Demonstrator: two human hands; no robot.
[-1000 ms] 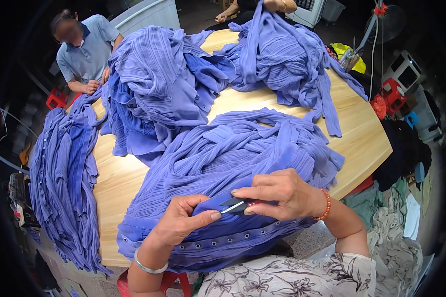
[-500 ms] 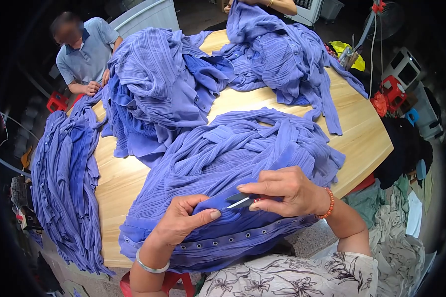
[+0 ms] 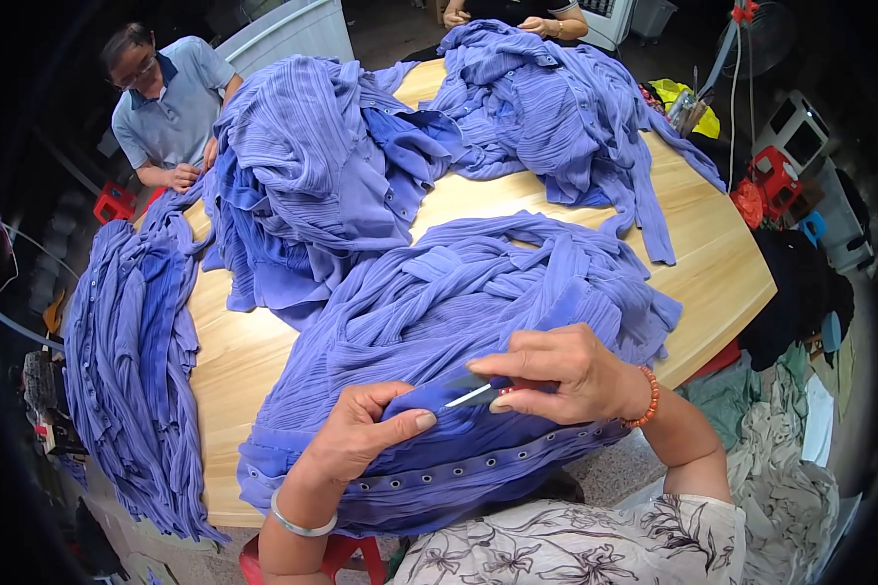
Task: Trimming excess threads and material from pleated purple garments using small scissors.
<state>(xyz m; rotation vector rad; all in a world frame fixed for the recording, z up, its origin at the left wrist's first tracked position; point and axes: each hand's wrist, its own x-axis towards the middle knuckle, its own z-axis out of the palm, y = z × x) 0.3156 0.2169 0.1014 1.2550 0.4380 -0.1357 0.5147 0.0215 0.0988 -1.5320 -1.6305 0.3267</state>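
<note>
A ribbed periwinkle-blue garment (image 3: 478, 292) lies heaped at the near side of the table, its placket dotted with a row of metal eyelets or snaps. My left hand (image 3: 366, 429) is closed on a smooth edge of this garment, thumb on top. My right hand (image 3: 561, 375) is closed around small thread snips (image 3: 470, 396). Their bright blade points left at the fabric edge, close to my left thumb; a darker blade shows just above it. The handle is mostly covered by my fingers. Whether the blades touch a thread is too small to tell.
Similar blue garments are piled on the wooden table (image 3: 717, 263): a tall heap (image 3: 293, 146), another far right (image 3: 556, 117), and a draped stack (image 3: 132, 361) at the left. A person (image 3: 171, 107) works at the far left, another across the table. Red stools (image 3: 776, 180) stand around.
The person across the table has let the lifted blue cloth down onto the far heap. My hands stay nearly in place, with the snips' blade shifted only slightly.
</note>
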